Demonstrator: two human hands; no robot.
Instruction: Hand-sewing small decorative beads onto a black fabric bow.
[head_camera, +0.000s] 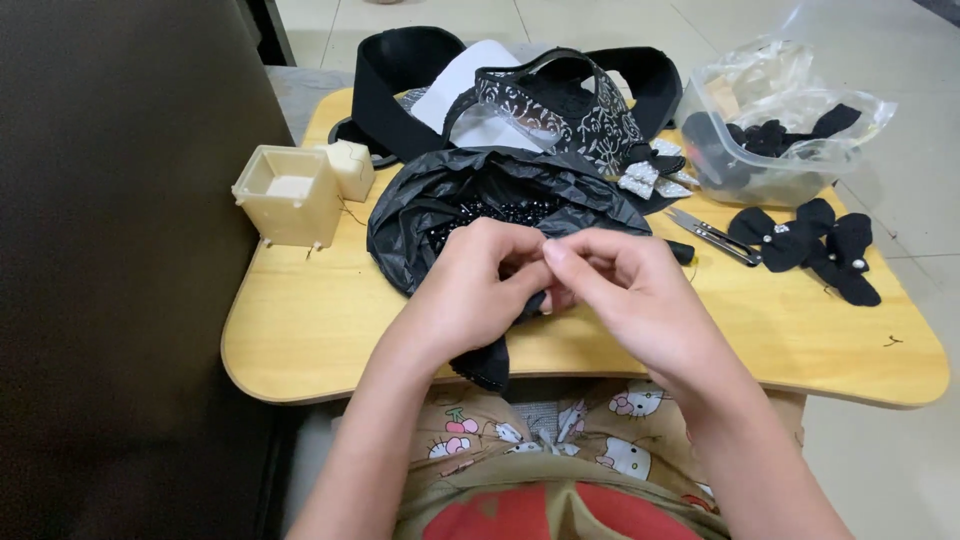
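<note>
My left hand (478, 285) and my right hand (625, 290) meet fingertip to fingertip over the front of a small wooden lap table (310, 330). Together they pinch a piece of black fabric (492, 365), which hangs down below my left hand past the table's edge. Just behind my hands lies an open black plastic bag (440, 195) with shiny black beads (505, 212) in it.
A cream plastic box (290, 195) stands at the left. Black patterned straps (580, 110) lie at the back. At the right are small scissors (712, 233), finished black fabric bows (815, 245), a beaded bow (645, 175) and a clear bag of more pieces (780, 130).
</note>
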